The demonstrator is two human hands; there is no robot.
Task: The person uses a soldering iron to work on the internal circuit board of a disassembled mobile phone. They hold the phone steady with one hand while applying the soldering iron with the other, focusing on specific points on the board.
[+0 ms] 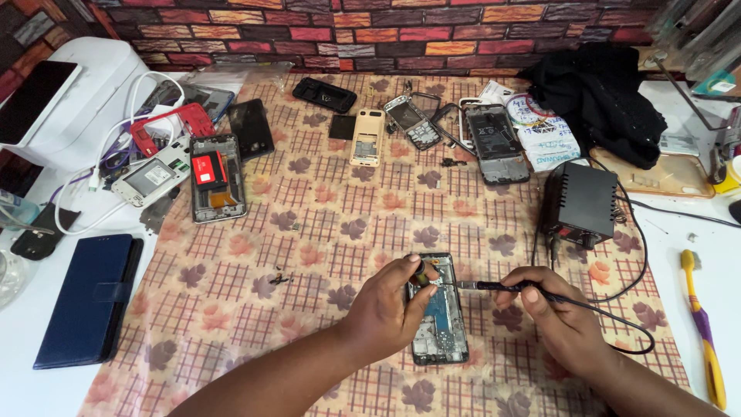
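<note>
Thing worked on: an opened smartphone with its back removed and blue-green board exposed [439,309] is laid flat on the patterned checked cloth [309,224] that covers the worktop, near the front edge, between the two hands.
Left hand: the left hand [390,309] is rested on the phone's left side; its fingers [417,272] are pinched closed on a small dark part or tool at the phone's upper end, and which of the two it is cannot be told.
Right hand: the right hand [552,313] is closed, pen-fashion, around a thin black corded soldering iron [494,286], whose tip is brought to the phone's top edge.
Power unit: the iron's cable is led back to a black box-shaped soldering station [583,205] behind the right hand.
Step in hand: judged as soldering or heating a point at the upper end of the board.
Next move: a steady tip and a firm hold on the pinched piece appear to be called for.
Surroundings: other dismantled phones [218,176] are spread well apart at the back.
</note>
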